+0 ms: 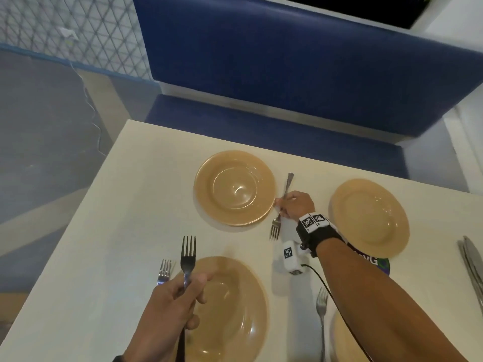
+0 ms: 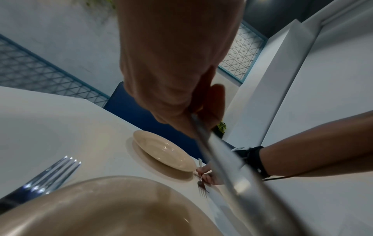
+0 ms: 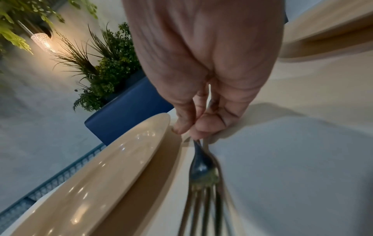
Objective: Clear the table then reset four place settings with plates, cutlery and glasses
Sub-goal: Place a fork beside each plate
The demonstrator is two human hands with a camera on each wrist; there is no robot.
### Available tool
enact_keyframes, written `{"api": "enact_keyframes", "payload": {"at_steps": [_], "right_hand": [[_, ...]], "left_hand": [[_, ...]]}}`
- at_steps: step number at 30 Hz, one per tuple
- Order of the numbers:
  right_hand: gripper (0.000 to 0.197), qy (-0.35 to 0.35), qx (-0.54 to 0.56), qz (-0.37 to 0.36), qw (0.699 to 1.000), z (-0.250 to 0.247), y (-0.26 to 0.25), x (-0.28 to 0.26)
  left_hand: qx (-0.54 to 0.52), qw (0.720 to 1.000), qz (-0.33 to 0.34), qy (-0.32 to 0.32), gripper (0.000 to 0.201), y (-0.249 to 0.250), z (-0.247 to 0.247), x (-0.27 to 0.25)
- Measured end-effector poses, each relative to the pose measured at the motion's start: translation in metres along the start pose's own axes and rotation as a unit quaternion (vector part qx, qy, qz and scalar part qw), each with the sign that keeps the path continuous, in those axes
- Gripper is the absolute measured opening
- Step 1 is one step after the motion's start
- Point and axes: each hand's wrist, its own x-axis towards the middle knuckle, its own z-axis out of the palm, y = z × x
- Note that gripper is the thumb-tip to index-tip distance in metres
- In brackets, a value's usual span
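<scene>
The pale rectangular counter carries four round tan ceramic plates: a far left plate, a far right plate, a near left plate and a near right plate, cut off at the bottom edge. A steel fork lies just right of the far left plate, prongs toward the viewer. Another steel fork lies just left of the near left plate, and a third between the two near plates. Steel knives lie at the right edge. A padded blue bench seat stands behind the counter.
</scene>
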Motion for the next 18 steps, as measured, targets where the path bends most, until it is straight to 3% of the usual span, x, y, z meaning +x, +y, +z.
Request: {"api": "enact_keyframes", "payload": {"at_steps": [4, 11, 18], "right_hand": [[0.038, 0.05, -0.032, -0.007, 0.998, 0.01, -0.006, 0.003], [0.002, 0.117, -0.083, -0.042, 0.989, 0.017, -0.012, 0.008], [0.005, 0.111, -0.079, -0.027, 0.99, 0.017, -0.011, 0.015]], "left_hand": [[0.0, 1.0, 0.004, -0.007, 0.021, 0.005, -0.004, 0.004], [0.001, 1.0, 0.004, 0.015, 0.022, 0.01, -0.011, 0.01], [-0.002, 1.0, 0.008, 0.012, 0.02, 0.015, -0.01, 0.008]]}}
